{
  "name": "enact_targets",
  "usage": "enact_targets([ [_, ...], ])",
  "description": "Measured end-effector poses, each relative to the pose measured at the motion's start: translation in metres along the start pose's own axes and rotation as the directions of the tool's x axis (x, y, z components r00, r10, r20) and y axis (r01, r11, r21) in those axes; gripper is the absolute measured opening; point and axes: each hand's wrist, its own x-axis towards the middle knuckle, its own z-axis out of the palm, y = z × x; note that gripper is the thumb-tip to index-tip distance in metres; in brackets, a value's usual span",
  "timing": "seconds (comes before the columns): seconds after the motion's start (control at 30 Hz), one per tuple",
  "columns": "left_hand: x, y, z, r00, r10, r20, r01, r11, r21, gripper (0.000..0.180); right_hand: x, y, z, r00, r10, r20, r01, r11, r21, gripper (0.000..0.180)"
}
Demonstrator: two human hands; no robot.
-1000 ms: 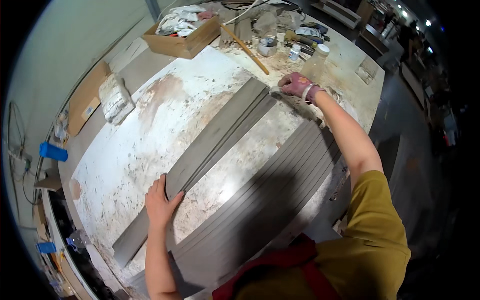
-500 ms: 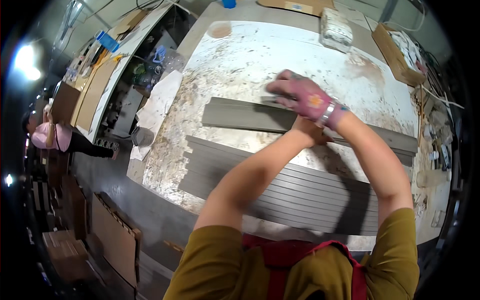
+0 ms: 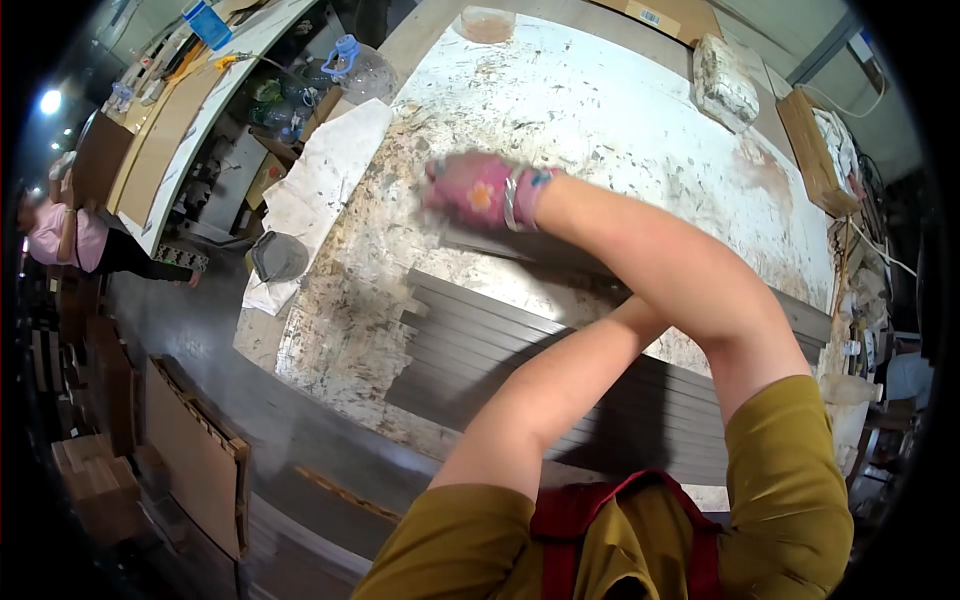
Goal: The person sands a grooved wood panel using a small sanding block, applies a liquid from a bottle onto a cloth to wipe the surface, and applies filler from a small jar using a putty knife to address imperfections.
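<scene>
My right hand [image 3: 475, 192], in a pink flowered glove with a shiny band at the wrist, is over the left end of a stack of long grey planks [image 3: 530, 248]. Motion smears its fingers, so I cannot tell if they grip anything. My left forearm [image 3: 560, 385] crosses beneath the right one. The left hand itself is hidden behind the right forearm, near the middle of the stack. Closer to me, several grey planks [image 3: 470, 345] lie side by side, their left ends uneven.
The white worktop [image 3: 560, 100] is stained. At its left edge lie a white sheet [image 3: 335, 165] and a grey cup [image 3: 280, 257]. A wrapped bundle [image 3: 725, 85] and an open carton [image 3: 815, 150] sit far right. Cardboard panels [image 3: 195, 455] stand lower left; another person [image 3: 70, 235] is beyond.
My right hand has swung left along the stack to its left end. My left hand, partly visible before, is now covered by the right forearm. The view has shifted slightly.
</scene>
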Motion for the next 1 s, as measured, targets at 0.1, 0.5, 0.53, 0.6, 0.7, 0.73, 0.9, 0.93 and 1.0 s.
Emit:
enact_targets([
  [0.1, 0.009, -0.001, 0.0, 0.999, -0.031, -0.028, 0.029, 0.997, -0.074, 0.053, 0.011, 0.035, -0.01, 0.976, 0.071, -0.204, -0.084, 0.995, -0.06, 0.022],
  [0.5, 0.002, -0.016, 0.029, 0.994, -0.102, -0.029, 0.104, 0.991, 0.089, 0.05, -0.134, 0.07, 0.015, 0.909, 0.242, -0.339, -0.033, 0.853, 0.521, 0.031],
  [0.53, 0.001, -0.017, 0.027, 0.996, -0.093, 0.012, 0.09, 0.986, 0.138, 0.049, -0.131, 0.06, 0.015, 0.916, 0.221, -0.335, -0.013, 0.851, 0.525, 0.031],
  [0.6, 0.001, -0.011, 0.015, 0.992, -0.08, 0.101, 0.055, 0.972, 0.23, 0.048, -0.123, 0.057, 0.019, 0.919, 0.194, -0.343, 0.019, 0.847, 0.531, 0.032],
  [0.7, 0.001, 0.005, -0.01, 0.991, -0.034, 0.126, -0.013, 0.934, 0.357, 0.049, -0.099, 0.058, 0.034, 0.922, 0.187, -0.338, -0.007, 0.883, 0.469, 0.032],
  [0.73, 0.0, 0.009, -0.013, 0.993, 0.0, 0.12, -0.051, 0.907, 0.417, 0.049, -0.087, 0.053, 0.039, 0.904, 0.237, -0.355, -0.046, 0.881, 0.472, 0.031],
  [0.9, -0.001, 0.014, -0.014, 0.993, 0.075, 0.087, -0.107, 0.883, 0.457, 0.049, -0.059, 0.035, 0.026, 0.884, 0.165, -0.438, 0.005, 0.932, 0.363, 0.032],
  [0.93, -0.004, 0.009, -0.012, 0.996, 0.073, 0.055, -0.09, 0.884, 0.459, 0.049, -0.061, 0.023, 0.023, 0.899, 0.074, -0.433, 0.068, 0.95, 0.304, 0.032],
  [1.0, -0.007, 0.0, -0.01, 0.999, 0.032, 0.04, -0.048, 0.882, 0.47, 0.047, -0.083, 0.008, 0.019, 0.909, -0.1, -0.404, 0.19, 0.963, 0.189, 0.032],
])
